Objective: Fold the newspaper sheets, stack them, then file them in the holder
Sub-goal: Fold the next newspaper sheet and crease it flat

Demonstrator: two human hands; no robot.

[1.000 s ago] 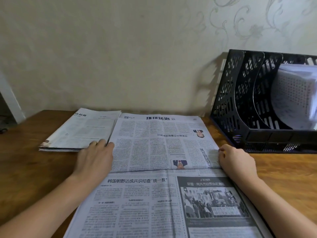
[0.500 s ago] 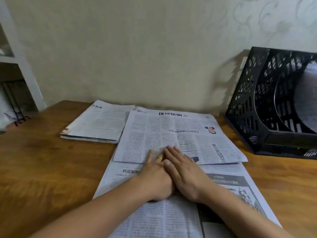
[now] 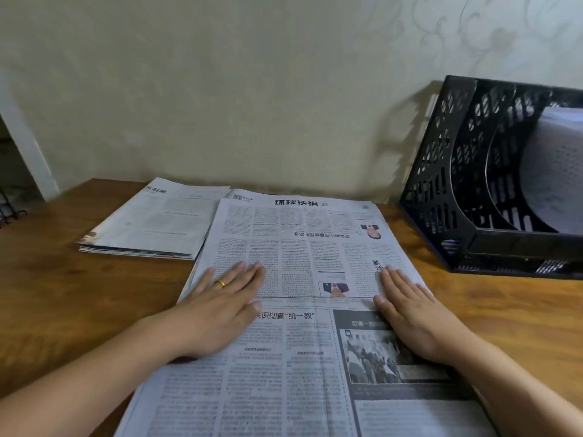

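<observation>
Both hands lie flat on the newspaper (image 3: pixel 296 257), fingers straight and held together, palms down. The left hand (image 3: pixel 220 307) presses near the paper's left edge, a gold ring (image 3: pixel 221 282) on one finger; the right hand (image 3: pixel 407 310) presses near the right edge. Their fingertips reach over the folded-down flap, whose printed edge runs across between the two hands. Beyond the left hand, further left, sits a stack of folded papers (image 3: pixel 151 225) on the wooden table (image 3: pixel 63 294). Beyond the right hand, off to the right, stands the black holder (image 3: pixel 457 190) against the wall (image 3: pixel 220 89), with some white paper (image 3: pixel 555 171) in it.
</observation>
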